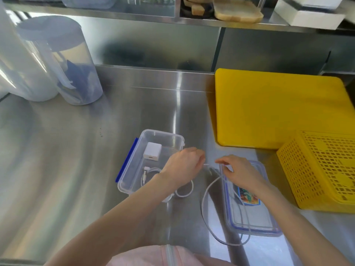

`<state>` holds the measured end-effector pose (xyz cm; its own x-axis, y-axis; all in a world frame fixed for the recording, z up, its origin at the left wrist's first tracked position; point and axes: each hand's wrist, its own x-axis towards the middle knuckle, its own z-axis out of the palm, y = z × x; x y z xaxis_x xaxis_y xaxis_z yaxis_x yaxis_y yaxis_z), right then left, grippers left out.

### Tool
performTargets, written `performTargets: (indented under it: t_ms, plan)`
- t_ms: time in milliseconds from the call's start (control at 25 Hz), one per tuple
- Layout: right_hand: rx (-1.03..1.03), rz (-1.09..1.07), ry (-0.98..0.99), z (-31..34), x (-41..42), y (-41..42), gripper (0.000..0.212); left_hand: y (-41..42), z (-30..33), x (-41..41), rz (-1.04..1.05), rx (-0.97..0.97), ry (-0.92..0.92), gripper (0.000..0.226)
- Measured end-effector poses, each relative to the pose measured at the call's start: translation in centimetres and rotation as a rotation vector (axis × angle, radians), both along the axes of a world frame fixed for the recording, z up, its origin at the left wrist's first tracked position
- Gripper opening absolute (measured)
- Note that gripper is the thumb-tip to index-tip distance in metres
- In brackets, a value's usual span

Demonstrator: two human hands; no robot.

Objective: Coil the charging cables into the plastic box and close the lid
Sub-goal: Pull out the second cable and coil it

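A clear plastic box (pixel 173 137) with a blue clasp stands open on the steel counter. Inside lie a white charger block (pixel 152 151) and a coiled white cable (pixel 148 174). My left hand (pixel 182 166) hovers over the box's right edge, pinching one end of a second white cable (pixel 204 204). My right hand (pixel 240 172) pinches the same cable a little to the right. That cable hangs in a long loop down over the counter and across the lid. The clear lid (pixel 255 219), blue-trimmed with a colourful sticker, lies flat to the right of the box, partly under my right hand.
A yellow cutting board (pixel 278 108) lies at the right, with a yellow perforated basket (pixel 322 169) in front of it, close to the lid. Two tall translucent containers (pixel 63 62) stand at the back left. A steel shelf runs along the back.
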<state>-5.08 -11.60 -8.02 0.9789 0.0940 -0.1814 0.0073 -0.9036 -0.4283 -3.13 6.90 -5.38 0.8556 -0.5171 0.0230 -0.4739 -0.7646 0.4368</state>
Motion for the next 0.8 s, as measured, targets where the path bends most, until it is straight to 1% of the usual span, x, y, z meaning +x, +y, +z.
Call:
performTargets:
  t_ms: [80,200,320,480,560,800]
  plan:
    - [-0.058,0.000,0.089,-0.7,-0.6,-1.6,0.036,-1.9,-0.8,-0.2,-0.045,0.040,0.027,0.028]
    - [-0.057,-0.019,0.139,-1.7,-1.0,-3.1,0.030,-3.8,-2.2,-0.7,-0.079,0.131,0.010,0.028]
    - [-0.029,-0.031,0.111,-2.1,-1.1,-3.4,0.020,-4.8,-3.5,-1.0,-0.121,0.234,-0.012,0.033]
    - [0.059,-0.043,0.002,-1.9,-0.8,-3.0,0.015,-5.4,-4.2,-0.8,-0.108,0.244,0.028,0.034]
    - [0.129,-0.065,-0.050,-1.5,-0.7,-2.9,0.013,-5.4,-4.1,-0.3,-0.053,0.186,0.056,0.031]
    - [0.365,-0.180,-0.121,0.7,0.1,-1.7,0.007,-3.8,-2.6,0.7,0.107,-0.158,0.169,0.024]
